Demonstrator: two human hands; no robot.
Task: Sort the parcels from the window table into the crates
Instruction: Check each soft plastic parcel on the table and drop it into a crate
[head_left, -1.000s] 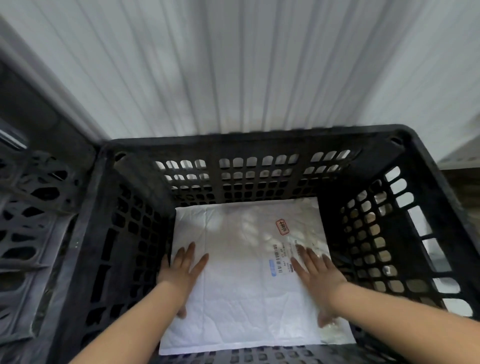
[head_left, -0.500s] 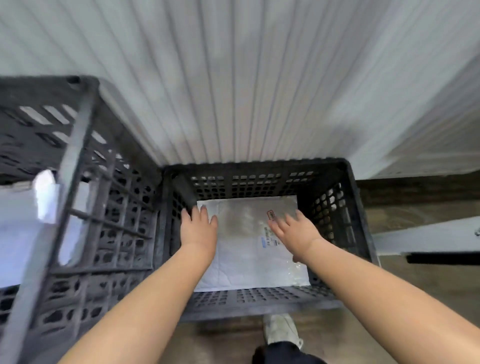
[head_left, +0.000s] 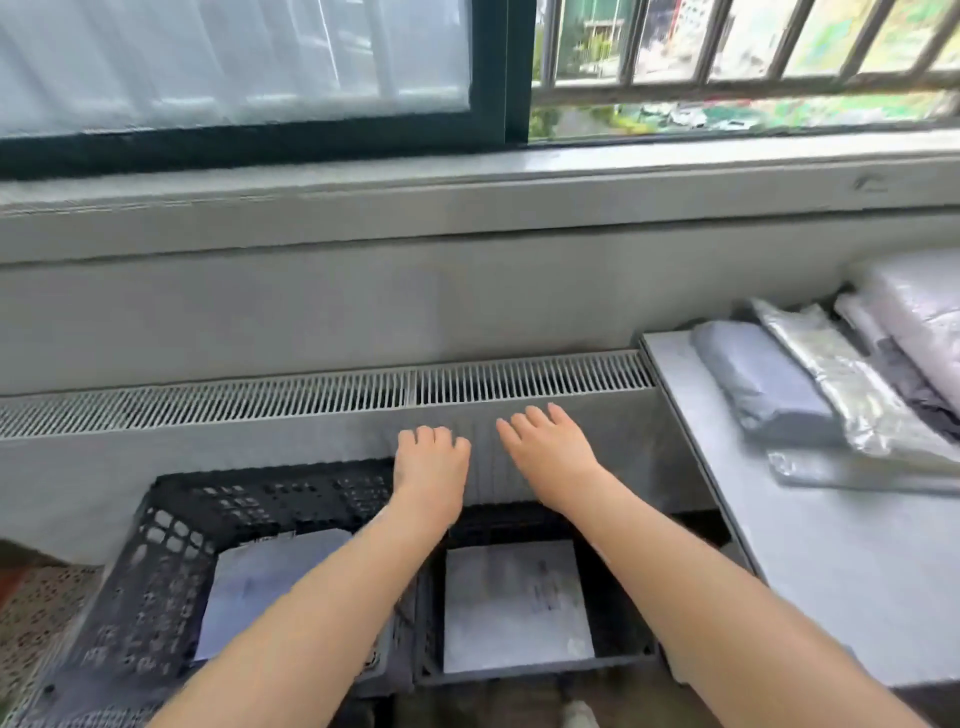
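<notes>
Above the crates (head_left: 171, 566), left hand (head_left: 431, 462) and right hand (head_left: 553, 452) are hovering empty, fingers loosely spread. One white parcel (head_left: 514, 608) is lying in each crate; more parcels (head_left: 841, 384) are sitting on the tabletop (head_left: 831, 561), right.

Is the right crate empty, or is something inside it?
Not empty: a white parcel lies flat on the bottom of the right crate.

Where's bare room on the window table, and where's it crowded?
Free: the near and left stretch of the table, from its left edge by the right crate up to the parcels. Crowded: the far right corner, where the grey parcel, silver parcel and others overlap. Both hands are empty.
</notes>
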